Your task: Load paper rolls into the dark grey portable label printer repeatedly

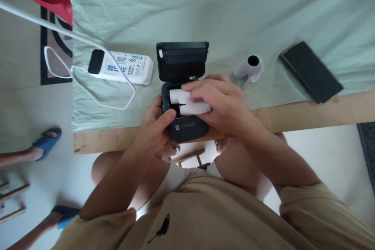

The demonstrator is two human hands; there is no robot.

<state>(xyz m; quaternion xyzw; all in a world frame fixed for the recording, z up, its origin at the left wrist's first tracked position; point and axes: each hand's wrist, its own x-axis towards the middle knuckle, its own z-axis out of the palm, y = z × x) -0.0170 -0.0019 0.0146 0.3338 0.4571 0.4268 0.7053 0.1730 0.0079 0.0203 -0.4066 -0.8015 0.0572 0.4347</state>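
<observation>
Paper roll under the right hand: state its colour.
White paper roll, seen in the head view.

Printer (pixel 187 127) black, lid (pixel 182 59) black; paper roll (pixel 187 102) inside plain white. Power bank (pixel 121 67) white with black end and blue lettering; its cable (pixel 88 90) white. Small white spool (pixel 249 68), dark hole. Phone (pixel 311 72) black. Cloth (pixel 205 11) pale green, unpatterned. Table edge (pixel 307 111) tan wood. Shirt (pixel 205 218) beige, small black mark. Sandals (pixel 47 140) blue.

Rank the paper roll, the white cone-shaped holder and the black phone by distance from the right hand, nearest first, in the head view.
From the right hand:
1. Paper roll, under its fingers in the open black printer.
2. White cone-shaped holder, just beyond, to the right.
3. Black phone, far right by the table edge.
</observation>
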